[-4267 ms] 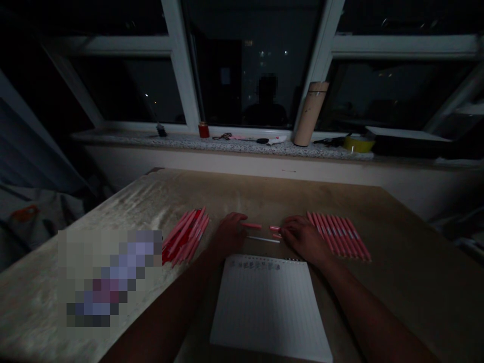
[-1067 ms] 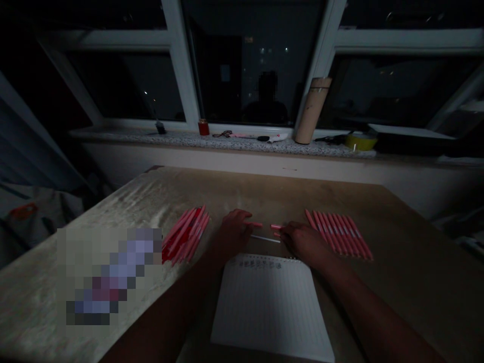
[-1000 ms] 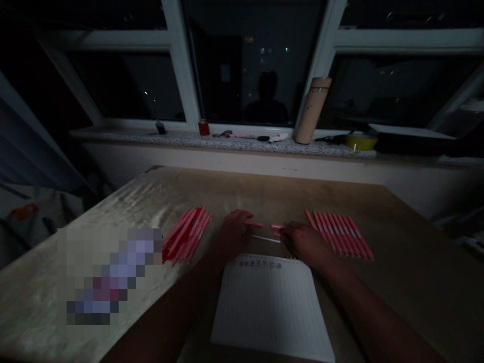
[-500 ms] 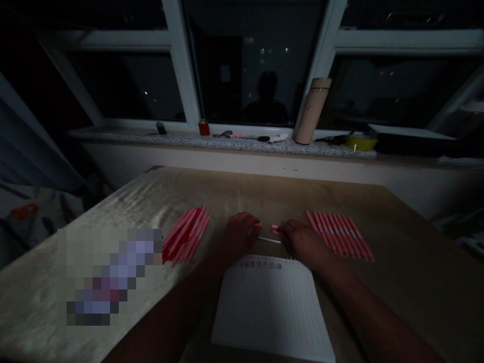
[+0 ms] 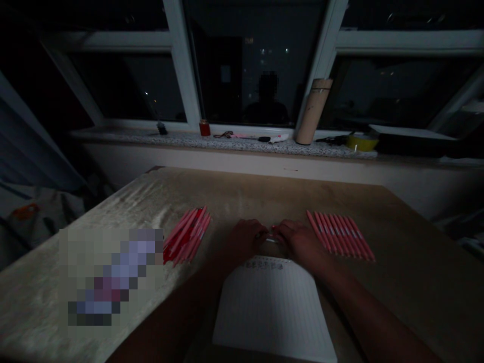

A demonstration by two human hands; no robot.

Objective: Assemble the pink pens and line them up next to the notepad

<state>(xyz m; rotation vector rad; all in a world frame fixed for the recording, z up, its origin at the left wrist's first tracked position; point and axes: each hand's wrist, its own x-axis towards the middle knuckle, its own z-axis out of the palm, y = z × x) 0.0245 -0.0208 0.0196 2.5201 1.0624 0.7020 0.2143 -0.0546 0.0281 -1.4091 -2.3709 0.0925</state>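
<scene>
My left hand (image 5: pixel 247 239) and my right hand (image 5: pixel 298 239) are close together just beyond the notepad's top edge, fingers closed. Between the fingertips shows a small part of a pink pen (image 5: pixel 275 235), mostly hidden by the fingers. A thin white stick (image 5: pixel 270 240) lies just below it; I cannot tell whether the fingers touch it. The lined notepad (image 5: pixel 274 307) lies under my forearms, with faint writing along its top. Right of my right hand, several pink pens (image 5: pixel 342 234) lie side by side. On the left, more pink pens (image 5: pixel 187 234) lie loosely on a red wrapper (image 5: pixel 172 252).
A blurred-out purplish object (image 5: pixel 121 272) lies at the table's left. Beyond the table (image 5: pixel 242 191), a granite windowsill (image 5: pixel 181 139) holds a red jar (image 5: pixel 204 128), a tall tan cylinder (image 5: pixel 313 111) and a yellow tape roll (image 5: pixel 362 142). Dark windows stand behind.
My hands have come closer together, the left moving right and slightly nearer. The gap between the pink pen parts has narrowed, and less of the white stick shows.
</scene>
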